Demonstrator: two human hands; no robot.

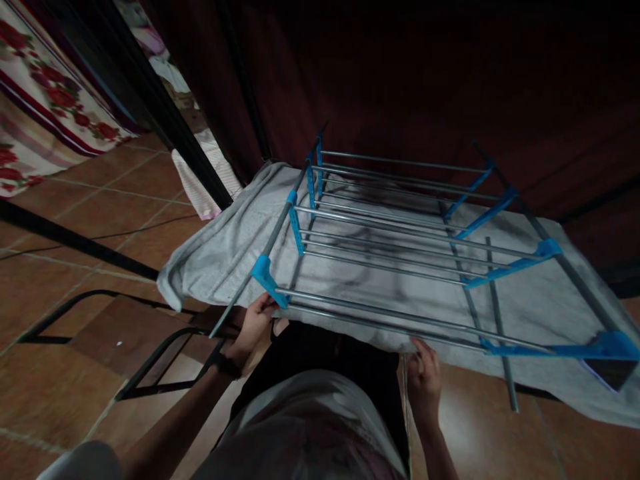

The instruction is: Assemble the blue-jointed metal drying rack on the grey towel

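A rack of grey metal tubes with blue plastic brackets [477, 350] lies on a grey fleecy cloth [215, 247] spread over a raised surface. My left hand [256, 325] is at the cloth's front edge, right beside the lower end of the near left blue bracket [267, 280]. Its fingers are bent together; whether they pinch the bracket or the cloth cannot be made out. Farther right, my right hand [424, 373] is closed with its fingertips on the front edge of the cloth, just below the nearest tubes. A loose-looking tube [500, 320] sticks out past the edge on the right.
A dark flat object [610, 373] lies under the rack's right corner. Black metal posts [165, 113] and a dark red curtain [400, 80] stand behind. To the left, a black-framed chair or stool [155, 363] is on the tiled floor [60, 413], with a thin cable [125, 230] beyond.
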